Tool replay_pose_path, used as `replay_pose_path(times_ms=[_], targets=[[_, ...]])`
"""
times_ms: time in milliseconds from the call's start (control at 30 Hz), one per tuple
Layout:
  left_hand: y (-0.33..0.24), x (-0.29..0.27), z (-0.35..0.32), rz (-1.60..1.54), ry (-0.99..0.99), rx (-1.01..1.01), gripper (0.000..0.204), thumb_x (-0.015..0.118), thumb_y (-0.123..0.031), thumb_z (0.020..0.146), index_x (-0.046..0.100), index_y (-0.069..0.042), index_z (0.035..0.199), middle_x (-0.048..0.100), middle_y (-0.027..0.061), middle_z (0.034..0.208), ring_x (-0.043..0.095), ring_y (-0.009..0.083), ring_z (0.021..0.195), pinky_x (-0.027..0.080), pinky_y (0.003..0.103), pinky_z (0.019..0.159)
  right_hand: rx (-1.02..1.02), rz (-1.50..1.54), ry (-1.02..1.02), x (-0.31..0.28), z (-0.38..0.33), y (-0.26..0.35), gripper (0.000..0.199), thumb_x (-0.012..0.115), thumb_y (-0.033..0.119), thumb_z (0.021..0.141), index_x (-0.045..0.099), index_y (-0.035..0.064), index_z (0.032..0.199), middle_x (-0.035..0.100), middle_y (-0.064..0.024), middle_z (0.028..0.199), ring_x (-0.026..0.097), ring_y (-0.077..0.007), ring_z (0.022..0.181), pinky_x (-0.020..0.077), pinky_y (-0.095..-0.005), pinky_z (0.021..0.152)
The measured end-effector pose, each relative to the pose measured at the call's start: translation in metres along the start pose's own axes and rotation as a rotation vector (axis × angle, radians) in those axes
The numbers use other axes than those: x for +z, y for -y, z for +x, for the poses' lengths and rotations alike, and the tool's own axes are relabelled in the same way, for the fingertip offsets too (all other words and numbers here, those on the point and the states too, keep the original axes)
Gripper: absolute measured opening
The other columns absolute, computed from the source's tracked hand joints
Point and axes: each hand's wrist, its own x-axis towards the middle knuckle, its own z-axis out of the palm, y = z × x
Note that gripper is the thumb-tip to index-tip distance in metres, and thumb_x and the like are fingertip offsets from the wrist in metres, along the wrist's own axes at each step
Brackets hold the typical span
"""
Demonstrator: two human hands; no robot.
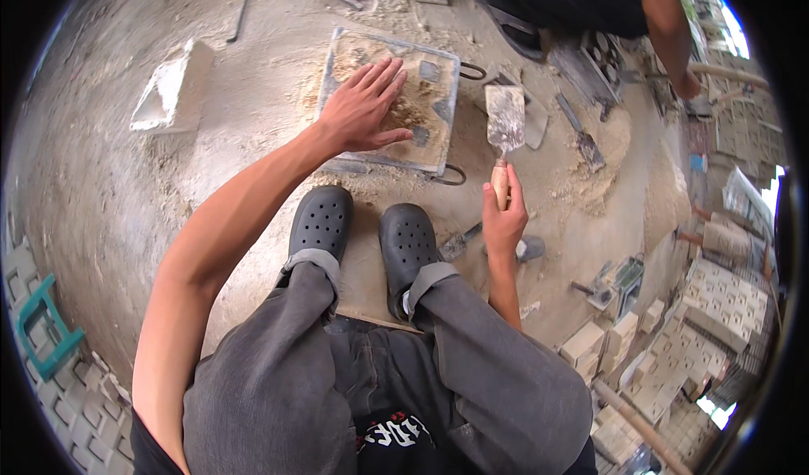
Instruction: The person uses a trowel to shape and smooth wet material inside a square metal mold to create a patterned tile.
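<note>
My left hand [362, 111] lies palm down, thumb apart, over a square metal mould [458, 96] with loop handles on its right side. Pale, crumbly sand-like material [362, 52] covers much of the mould, and a few grey patches show through. Whether the palm presses on the material or hovers just above, I cannot tell. Gripped in my right hand [506, 222] is a trowel [506, 120] by its wooden handle. Its flat, dusty blade points away from me, to the right of the mould. Part of a grey flat plate [534, 120] shows beneath the blade.
A white-topped block [173, 88] stands at left. Another person's arm [670, 29] and sandalled foot [514, 29] are at upper right. A second trowel [581, 134] lies in spilled material. Stacked pale blocks [674, 365] line the right, and a teal stool [42, 328] the left.
</note>
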Motion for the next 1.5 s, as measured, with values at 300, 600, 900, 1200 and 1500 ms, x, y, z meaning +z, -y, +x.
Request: replay_pose_path(times_ms=[300, 600, 900, 1200, 1500], targets=[[0.000, 0.003, -0.002, 0.041, 0.085, 0.081, 0.095, 0.046, -0.070, 0.093, 0.025, -0.002, 0.156, 0.030, 0.0153, 0.161, 0.025, 0.0277, 0.150, 0.018, 0.040, 0.125, 0.796, -0.001, 0.055, -0.032, -0.019, -0.145, 0.051, 0.069, 0.024, 0.086, 0.057, 0.0017, 0.131, 0.069, -0.0159, 0.103, 0.068, -0.0239, 0.081, 0.0544, -0.0355, 0.074], [0.001, -0.009, -0.020, 0.005, 0.059, 0.148, 0.090, 0.053, -0.063, 0.093, 0.027, -0.004, 0.156, 0.030, 0.0137, 0.161, 0.025, 0.0271, 0.151, 0.017, 0.041, 0.125, 0.781, -0.199, 0.159, -0.027, -0.012, -0.194, 0.053, 0.066, 0.033, 0.088, 0.052, 0.0043, 0.130, 0.063, -0.0251, 0.124, 0.060, -0.0419, 0.115, 0.0461, -0.0450, 0.100], [0.005, -0.016, -0.050, 0.013, 0.117, 0.112, 0.096, 0.056, -0.064, 0.090, 0.026, -0.001, 0.156, 0.029, 0.0172, 0.161, 0.024, 0.0300, 0.151, 0.016, 0.042, 0.124, 0.556, -0.110, 0.402, -0.031, -0.050, -0.095, 0.025, 0.062, 0.019, 0.092, 0.063, 0.0050, 0.112, 0.065, -0.0181, 0.111, 0.064, -0.0364, 0.097, 0.0514, -0.0439, 0.083], [0.005, -0.014, -0.065, -0.007, 0.088, 0.104, 0.096, 0.049, -0.069, 0.092, 0.025, 0.000, 0.155, 0.026, 0.0170, 0.162, 0.021, 0.0297, 0.152, 0.015, 0.041, 0.125, -0.264, -0.621, 0.509, 0.007, -0.076, -0.102, 0.025, 0.062, 0.007, 0.076, 0.068, 0.0099, 0.100, 0.060, -0.0089, 0.112, 0.053, -0.0293, 0.114, 0.0403, -0.0452, 0.096], [0.008, -0.010, -0.090, -0.026, 0.022, 0.080, 0.093, 0.050, -0.068, 0.093, 0.029, -0.002, 0.155, 0.032, 0.0156, 0.160, 0.028, 0.0275, 0.150, 0.021, 0.041, 0.124, -0.732, -0.608, 0.901, -0.017, -0.039, -0.112, 0.018, 0.065, 0.012, 0.076, 0.067, 0.0097, 0.093, 0.062, -0.0087, 0.100, 0.060, -0.0259, 0.103, 0.0401, -0.0442, 0.095]])
